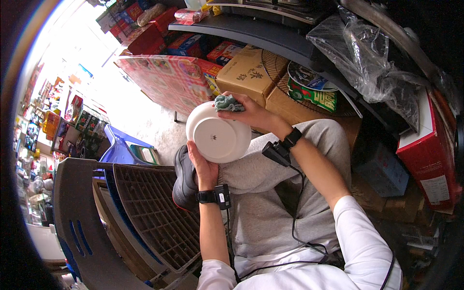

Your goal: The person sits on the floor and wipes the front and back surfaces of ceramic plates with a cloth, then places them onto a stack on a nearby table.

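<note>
A white round plate (214, 137) is held above my lap with its underside towards me; a small dark mark sits at the centre of its base. My left hand (203, 165) grips the lower left rim, thumb along the edge. In my right hand (250, 111) is a crumpled grey-green cloth (228, 103), pressed at the plate's upper right rim. The front face of the plate is hidden. Both wrists wear black straps with small devices and cables.
A folded brown slatted panel (156, 214) stands at my left, near a blue plastic stool (121, 146). Cardboard boxes (246, 74) and a wire fan guard (275, 69) lie ahead under a dark shelf (246, 30). A red box (427, 156) and clear plastic wrap (366, 58) are at right.
</note>
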The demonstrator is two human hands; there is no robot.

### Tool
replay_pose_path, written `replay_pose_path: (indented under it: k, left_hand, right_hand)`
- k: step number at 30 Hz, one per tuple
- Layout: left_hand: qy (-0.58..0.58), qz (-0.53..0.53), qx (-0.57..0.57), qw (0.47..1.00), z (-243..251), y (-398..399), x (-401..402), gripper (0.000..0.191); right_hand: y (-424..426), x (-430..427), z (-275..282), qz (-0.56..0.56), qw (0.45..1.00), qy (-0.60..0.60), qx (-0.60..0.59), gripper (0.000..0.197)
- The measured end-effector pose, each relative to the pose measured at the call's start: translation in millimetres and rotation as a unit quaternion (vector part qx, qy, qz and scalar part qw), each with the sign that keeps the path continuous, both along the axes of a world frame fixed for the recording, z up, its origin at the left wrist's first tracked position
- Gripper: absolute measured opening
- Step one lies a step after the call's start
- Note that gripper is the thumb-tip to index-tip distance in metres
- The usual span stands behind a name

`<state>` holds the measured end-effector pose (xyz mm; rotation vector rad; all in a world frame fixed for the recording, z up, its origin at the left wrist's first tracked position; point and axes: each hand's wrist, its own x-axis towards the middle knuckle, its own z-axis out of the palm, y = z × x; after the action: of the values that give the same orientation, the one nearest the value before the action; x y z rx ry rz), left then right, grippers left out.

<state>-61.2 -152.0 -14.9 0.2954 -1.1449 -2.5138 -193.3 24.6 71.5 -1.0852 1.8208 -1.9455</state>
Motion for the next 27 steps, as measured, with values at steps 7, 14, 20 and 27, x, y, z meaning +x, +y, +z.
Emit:
replay_pose_path:
  k: [7, 14, 20, 27]
  left_hand:
    - [0.030, 0.011, 0.077, 0.997, -5.3, -7.0, 1.4, 0.068]
    - [0.030, -0.017, 0.144, 0.989, 3.8, 0.6, -3.6, 0.060]
    - [-0.013, -0.082, 0.090, 0.993, 4.7, 2.3, -1.1, 0.054]
    - [0.010, -0.011, 0.030, 0.999, 2.8, 0.0, -2.2, 0.052]
  right_hand:
    - [-11.9, 14.3, -14.4, 0.006, 1.000, 0.015, -0.004, 0.038]
    - [-4.0, 3.3, -21.6, -0.157, 0.986, 0.064, 0.011, 0.041]
    - [9.6, -2.1, 13.0, -0.068, 0.997, -0.007, 0.024, 0.040]
    - [0.4, 1.5, -0.1, -0.027, 1.000, 0.003, 0.015, 0.033]
